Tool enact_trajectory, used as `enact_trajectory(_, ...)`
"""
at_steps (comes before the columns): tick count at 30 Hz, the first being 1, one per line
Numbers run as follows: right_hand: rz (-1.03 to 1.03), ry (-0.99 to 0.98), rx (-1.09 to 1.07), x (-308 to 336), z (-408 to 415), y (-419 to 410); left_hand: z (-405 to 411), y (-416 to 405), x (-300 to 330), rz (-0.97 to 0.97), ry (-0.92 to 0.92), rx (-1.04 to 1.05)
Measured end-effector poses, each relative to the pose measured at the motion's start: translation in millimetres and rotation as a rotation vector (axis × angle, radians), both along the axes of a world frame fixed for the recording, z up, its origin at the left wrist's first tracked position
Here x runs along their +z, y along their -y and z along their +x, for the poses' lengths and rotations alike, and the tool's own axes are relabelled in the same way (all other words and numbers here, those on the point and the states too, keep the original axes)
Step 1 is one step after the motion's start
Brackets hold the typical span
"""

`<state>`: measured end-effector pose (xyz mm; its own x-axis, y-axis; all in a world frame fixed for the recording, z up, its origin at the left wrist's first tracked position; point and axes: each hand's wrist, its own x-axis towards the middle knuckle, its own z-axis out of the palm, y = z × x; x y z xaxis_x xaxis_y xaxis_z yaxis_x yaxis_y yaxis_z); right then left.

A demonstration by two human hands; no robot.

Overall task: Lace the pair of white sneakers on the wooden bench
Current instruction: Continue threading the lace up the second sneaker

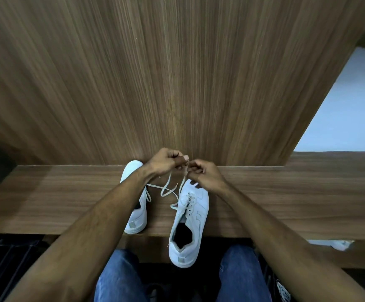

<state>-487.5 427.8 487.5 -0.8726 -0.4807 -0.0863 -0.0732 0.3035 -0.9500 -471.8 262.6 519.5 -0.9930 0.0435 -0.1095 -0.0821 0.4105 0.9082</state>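
big wood-grain wall panel [166, 73] straight ahead, pale floor [349, 110] off to the right, dark stuff underneath

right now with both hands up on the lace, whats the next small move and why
Probably draw the lace taut. Both the left hand and right hand pinch it above the right sneaker, yet it hangs in slack loops over the bench, and the upper eyelets look unlaced.

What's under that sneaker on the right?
The wooden bench carries the right sneaker up front; its heel overhangs the edge above dark floor. What lies directly beneath the sole is hidden.
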Motion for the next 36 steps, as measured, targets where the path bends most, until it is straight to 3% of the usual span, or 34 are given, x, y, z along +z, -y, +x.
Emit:
enact_trajectory(5,0.040,-0.039,-0.211,-7.2,-14.9,-0.1,-0.4,4.7,-2.8,-0.087,-0.037,-0.008)
enact_trajectory(11,0.238,0.127,-0.531,-59.4,-46.8,-51.6,9.9,63.9,-44.0,-0.321,0.013,0.114)
enact_trajectory(14,0.331,0.077,-0.437,-56.0,-27.0,-53.7,15.3,68.5,-51.0,-0.377,-0.031,0.142)
enact_trajectory(20,0.341,-0.256,-0.012,-48.2,-3.9,-1.9,11.6,22.2,-45.6,-0.391,-0.104,-0.030)
enact_trajectory(23,0.354,-0.348,-0.035,-39.1,-1.1,5.8,11.1,12.9,-47.8,-0.394,-0.115,-0.023)
enact_trajectory(29,0.342,-0.142,-0.341,-48.7,-18.1,-38.6,25.0,47.3,-63.2,-0.412,-0.037,0.110)
enact_trajectory(31,0.404,-0.125,-0.353,-55.8,-17.3,-51.9,29.0,57.6,-70.8,-0.299,-0.040,0.218)
enact_trajectory(36,0.497,-0.020,-0.333,-69.9,-7.9,-56.8,36.3,44.7,-68.3,0.221,-0.056,0.583)
